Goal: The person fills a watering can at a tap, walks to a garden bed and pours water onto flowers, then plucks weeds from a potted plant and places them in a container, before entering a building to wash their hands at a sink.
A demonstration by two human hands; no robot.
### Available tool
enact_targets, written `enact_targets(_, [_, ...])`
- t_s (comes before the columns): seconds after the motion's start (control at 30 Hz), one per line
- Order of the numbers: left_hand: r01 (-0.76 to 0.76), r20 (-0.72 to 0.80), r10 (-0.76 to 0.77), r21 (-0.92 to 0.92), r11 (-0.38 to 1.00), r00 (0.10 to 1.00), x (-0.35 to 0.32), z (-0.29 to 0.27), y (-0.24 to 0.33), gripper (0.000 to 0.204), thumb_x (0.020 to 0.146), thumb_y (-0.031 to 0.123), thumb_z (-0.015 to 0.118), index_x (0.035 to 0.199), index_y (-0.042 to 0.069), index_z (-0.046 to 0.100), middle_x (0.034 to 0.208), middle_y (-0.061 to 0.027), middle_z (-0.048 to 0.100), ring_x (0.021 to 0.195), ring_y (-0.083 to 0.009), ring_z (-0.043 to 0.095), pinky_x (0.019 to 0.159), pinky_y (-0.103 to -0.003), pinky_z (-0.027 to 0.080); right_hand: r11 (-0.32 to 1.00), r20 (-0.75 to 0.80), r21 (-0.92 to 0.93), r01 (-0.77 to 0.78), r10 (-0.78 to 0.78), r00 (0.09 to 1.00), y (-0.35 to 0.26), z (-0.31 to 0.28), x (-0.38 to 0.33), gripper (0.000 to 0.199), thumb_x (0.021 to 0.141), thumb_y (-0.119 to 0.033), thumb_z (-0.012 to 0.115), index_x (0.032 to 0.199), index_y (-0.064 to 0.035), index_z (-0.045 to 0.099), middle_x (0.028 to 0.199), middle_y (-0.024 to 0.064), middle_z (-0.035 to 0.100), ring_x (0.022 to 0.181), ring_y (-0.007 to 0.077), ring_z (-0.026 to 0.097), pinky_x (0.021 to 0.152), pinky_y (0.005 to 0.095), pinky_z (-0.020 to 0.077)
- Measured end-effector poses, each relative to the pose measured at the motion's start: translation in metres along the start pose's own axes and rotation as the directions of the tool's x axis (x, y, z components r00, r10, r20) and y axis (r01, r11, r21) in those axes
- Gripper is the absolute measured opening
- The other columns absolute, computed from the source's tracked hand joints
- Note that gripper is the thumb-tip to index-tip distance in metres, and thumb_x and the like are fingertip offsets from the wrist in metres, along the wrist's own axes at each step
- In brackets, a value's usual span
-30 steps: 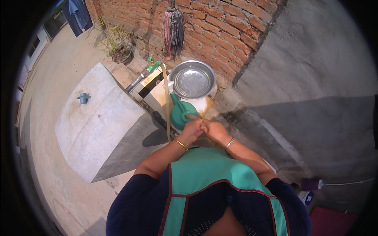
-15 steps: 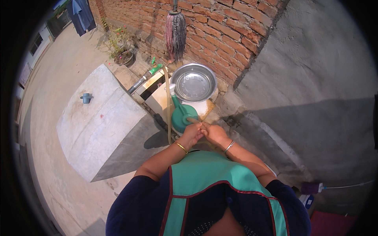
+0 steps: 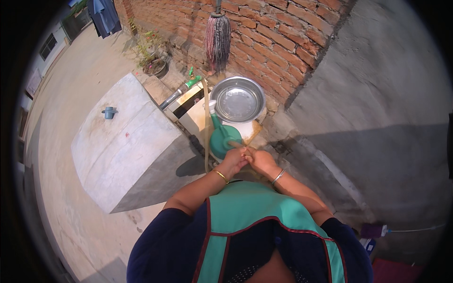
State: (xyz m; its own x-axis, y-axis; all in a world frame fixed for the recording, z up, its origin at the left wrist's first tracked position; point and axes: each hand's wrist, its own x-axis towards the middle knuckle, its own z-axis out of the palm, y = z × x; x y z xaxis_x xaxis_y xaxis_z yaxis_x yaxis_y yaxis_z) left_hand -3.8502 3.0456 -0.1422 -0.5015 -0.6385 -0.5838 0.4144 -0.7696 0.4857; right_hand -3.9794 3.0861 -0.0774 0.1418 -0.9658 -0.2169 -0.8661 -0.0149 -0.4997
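My left hand (image 3: 233,162) and my right hand (image 3: 263,162) are side by side, both closed around the end of a beige hose (image 3: 206,127). This end points into the top of a green watering can (image 3: 222,143) just beyond my fingers. The can's spout rises toward the far left and ends in a white sprinkler head (image 3: 212,105). From a green-handled tap (image 3: 193,79) the hose hangs down left of the can, then passes out of sight near my left forearm. Water inside the can cannot be made out.
A shiny metal basin (image 3: 237,100) stands behind the can, by the brick wall (image 3: 273,42). A mop (image 3: 218,42) hangs above it. On the left a concrete block (image 3: 127,151) carries a blue-grey pipe fitting (image 3: 109,112). A potted plant (image 3: 154,66) stands farther back.
The whole view has shifted slightly, so the surroundings sit a little farther right. Both hands keep the same grip on the hose at the can.
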Motion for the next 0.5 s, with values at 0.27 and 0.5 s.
enact_targets(0.27, [-0.011, 0.046, 0.010, 0.026, 1.000, 0.999, 0.000, -0.003, -0.002, 0.019, 0.093, 0.018, 0.044, 0.094, 0.002, 0.055, 0.076, -0.0048, 0.060, 0.066, -0.0158, 0.058, 0.068, -0.029, 0.050, 1.000, 0.005, 0.012, -0.010, 0.010, 1.000, 0.001, 0.001, 0.000, 0.038, 0.084, -0.027, 0.050, 0.120, -0.0130, 0.051, 0.087, 0.0204, 0.062, 0.080, 0.0376, 0.059, 0.070, 0.0452, 0.0470])
enact_targets(0.5, [0.001, -0.040, -0.001, -0.011, 1.000, 0.999, -0.002, 0.006, -0.001, 0.016, 0.092, 0.016, 0.043, 0.086, 0.004, 0.052, 0.069, -0.0050, 0.057, 0.059, -0.0170, 0.058, 0.059, -0.029, 0.049, 1.000, -0.001, 0.013, -0.014, 0.014, 1.000, 0.004, 0.003, -0.001, 0.041, 0.084, -0.030, 0.051, 0.122, -0.0137, 0.050, 0.089, 0.0200, 0.062, 0.082, 0.0374, 0.060, 0.071, 0.0450, 0.0473])
